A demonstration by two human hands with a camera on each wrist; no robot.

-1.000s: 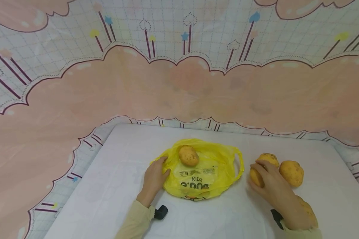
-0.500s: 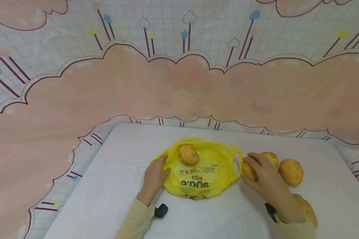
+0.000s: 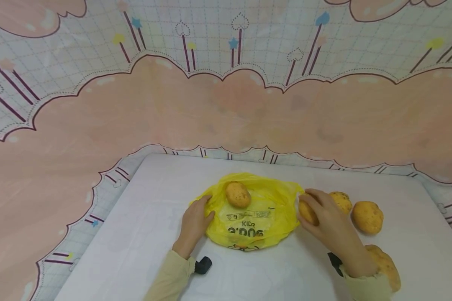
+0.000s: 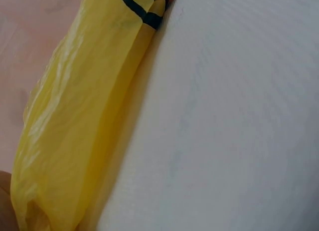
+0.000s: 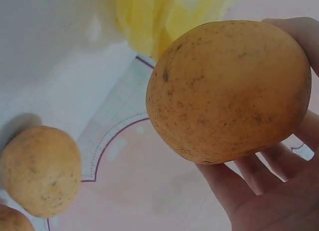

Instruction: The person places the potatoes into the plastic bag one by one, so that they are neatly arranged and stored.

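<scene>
Hands: right hand [image 3: 329,223] grips potato [image 5: 229,91], partly covered; left hand [image 3: 194,219] touches yellow bag [image 3: 273,198], can't tell whether gripping.

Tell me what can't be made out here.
Head view: the held potato, partly hidden by the right grip.
Head view: small print on the yellow bag, too tiny to read.
Left wrist view: left grip, mostly cut off by the frame edge.
Right wrist view: lowest potato, cut off at bottom left.

The right hand [image 5: 279,196] holds a speckled brown potato [image 5: 229,91] in its fingers [image 5: 225,185]. Yellow plastic [image 5: 162,16] shows beyond it; a second potato [image 5: 42,171] and part of a third potato [image 5: 12,221] sit at lower left.
</scene>
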